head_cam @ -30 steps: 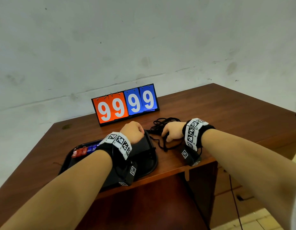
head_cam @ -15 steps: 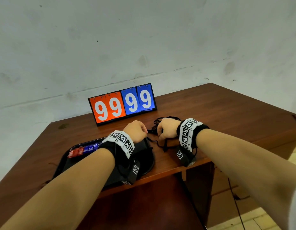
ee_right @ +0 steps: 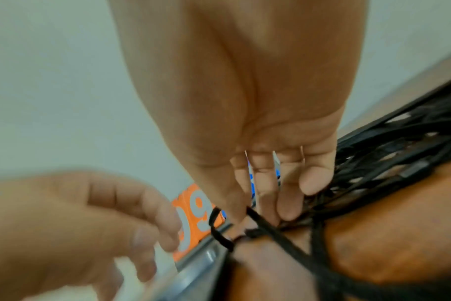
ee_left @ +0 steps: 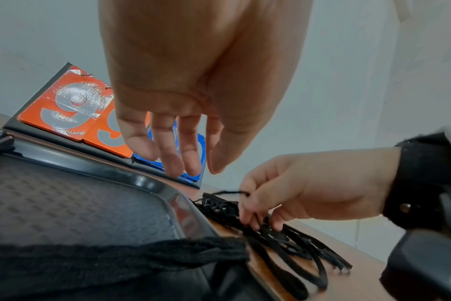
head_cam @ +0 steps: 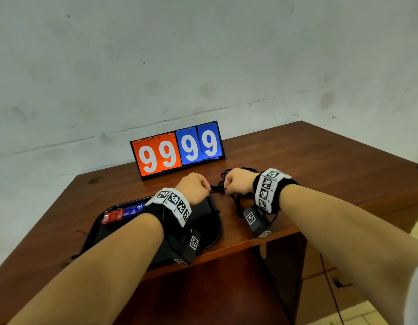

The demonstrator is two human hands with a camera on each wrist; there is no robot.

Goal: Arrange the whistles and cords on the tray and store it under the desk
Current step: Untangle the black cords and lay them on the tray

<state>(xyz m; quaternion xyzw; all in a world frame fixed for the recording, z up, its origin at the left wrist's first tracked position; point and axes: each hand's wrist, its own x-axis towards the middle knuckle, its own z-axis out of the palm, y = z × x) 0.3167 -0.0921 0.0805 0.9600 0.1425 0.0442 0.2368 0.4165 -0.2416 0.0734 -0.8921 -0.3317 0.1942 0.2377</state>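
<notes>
A black tray lies on the desk's front left, its rim close to the left wrist camera. Red and blue whistles lie in a row at its back left. A tangle of black cords lies on the wood just right of the tray. My right hand pinches one strand between thumb and finger while its other fingers rest on the bundle. My left hand hovers over the tray's back right corner, fingers hanging loosely, holding nothing.
A flip scoreboard reading 99 99 stands behind the hands near the wall. The brown desk stretches to the right. A thin cable hangs below the desk's right part, above a tiled floor.
The right hand has slid left along the cords toward the tray. The two hands now sit closer together, almost touching over the strand.
</notes>
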